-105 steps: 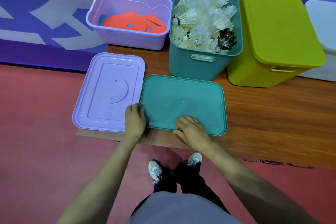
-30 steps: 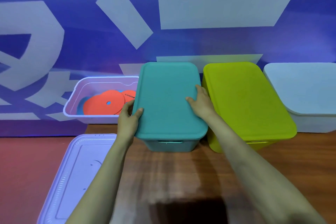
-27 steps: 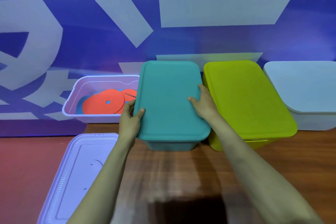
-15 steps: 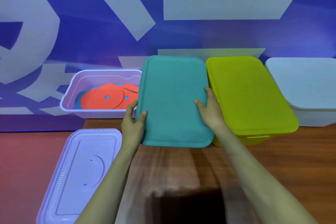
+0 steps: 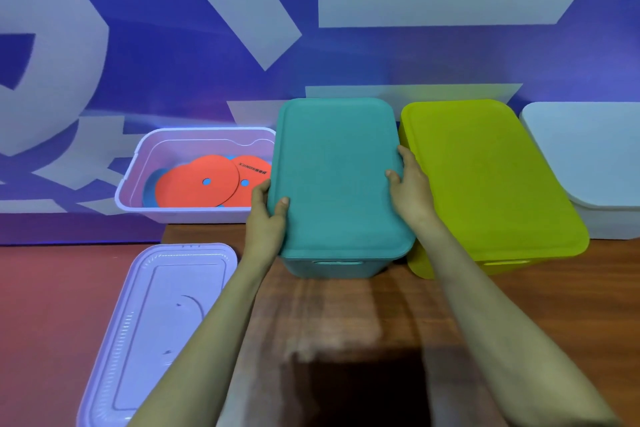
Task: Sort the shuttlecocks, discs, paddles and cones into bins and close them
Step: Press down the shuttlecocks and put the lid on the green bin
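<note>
The teal lid (image 5: pixel 339 177) sat on the teal bin (image 5: pixel 332 267), maybe not snapped down yet. My left hand (image 5: pixel 266 218) and right hand (image 5: pixel 410 191) each clamped a long edge, thumbs on top, so I could square it and press evenly. Left of that bin: purple bin (image 5: pixel 138 177) open, discs (image 5: pixel 197 187) inside, purple lid (image 5: pixel 156 315) lying nearer me. Green bin (image 5: pixel 485 184) on the right: closed.

We see the teal lid (image 5: pixel 339 177) lying flat over the teal bin (image 5: pixel 334 267), our left hand (image 5: pixel 266 218) and right hand (image 5: pixel 410 191) gripping its long edges. Left of the teal bin, the purple bin (image 5: pixel 135 184) stands open with orange discs (image 5: pixel 197 185) flat inside. The purple lid (image 5: pixel 156 322) lies nearer us. Right of the teal bin stand a lidded green bin (image 5: pixel 485 177) and a white bin (image 5: pixel 588 156).
</note>
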A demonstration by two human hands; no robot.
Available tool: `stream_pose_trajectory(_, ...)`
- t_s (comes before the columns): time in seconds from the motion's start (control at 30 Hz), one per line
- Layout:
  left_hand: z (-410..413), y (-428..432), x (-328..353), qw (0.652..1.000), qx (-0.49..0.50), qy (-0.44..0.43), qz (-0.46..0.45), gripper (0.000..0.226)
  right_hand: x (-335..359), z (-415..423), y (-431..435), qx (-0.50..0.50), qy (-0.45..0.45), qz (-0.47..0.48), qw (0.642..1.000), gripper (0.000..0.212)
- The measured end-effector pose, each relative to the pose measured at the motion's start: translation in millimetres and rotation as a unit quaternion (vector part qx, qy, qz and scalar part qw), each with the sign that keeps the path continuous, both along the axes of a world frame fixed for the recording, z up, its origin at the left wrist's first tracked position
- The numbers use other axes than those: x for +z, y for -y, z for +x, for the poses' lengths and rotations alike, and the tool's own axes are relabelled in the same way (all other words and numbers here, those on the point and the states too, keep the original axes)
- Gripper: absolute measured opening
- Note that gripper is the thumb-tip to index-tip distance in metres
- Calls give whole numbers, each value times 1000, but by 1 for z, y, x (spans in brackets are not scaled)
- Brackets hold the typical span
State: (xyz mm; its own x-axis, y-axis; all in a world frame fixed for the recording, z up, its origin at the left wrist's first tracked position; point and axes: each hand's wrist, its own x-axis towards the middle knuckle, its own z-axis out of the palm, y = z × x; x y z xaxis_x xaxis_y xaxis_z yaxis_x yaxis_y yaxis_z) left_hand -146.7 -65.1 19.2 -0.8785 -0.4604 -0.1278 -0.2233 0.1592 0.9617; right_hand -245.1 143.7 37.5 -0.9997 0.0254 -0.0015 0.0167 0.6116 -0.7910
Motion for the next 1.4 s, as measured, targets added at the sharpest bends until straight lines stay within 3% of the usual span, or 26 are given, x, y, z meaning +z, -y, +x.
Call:
stream_pose_trajectory(0.3, -6, 2, 3, 1000, -24, -9, -2, 37, -6, -4, -4, -24, -21, 20, 999, 47)
stream_pose_trajectory(0.43, -6, 13, -2, 999, -8, -1, 53, 30, -14, 1, 4, -8, -43, 41, 998, 44)
stream_pose_trajectory(0.57, -6, 12, -4, 998, -16, -7, 53, 31, -19, -1, 5, -3, -37, 48, 998, 41)
stream_pose_trajectory(0.83, -15, 15, 6, 983, 14, 12, 182, 50, -18, -1, 17, 28, 1, 190, 981, 49)
stream_pose_trajectory(0.93, -22, 20, 10, 984, 5, 31, 173, 53, -17, 1, 19, 35, 16, 223, 974, 54)
stream_pose_trajectory(1.13, -55, 24, 13, 993, 9, 64, 96, 28, -15, -7, 20, 82, -12, 315, 945, 55)
stream_pose_trajectory(1.4, -61, 22, 10, 994, 25, 58, 90, 42, -9, -36, 25, 143, -4, 315, 938, 61)
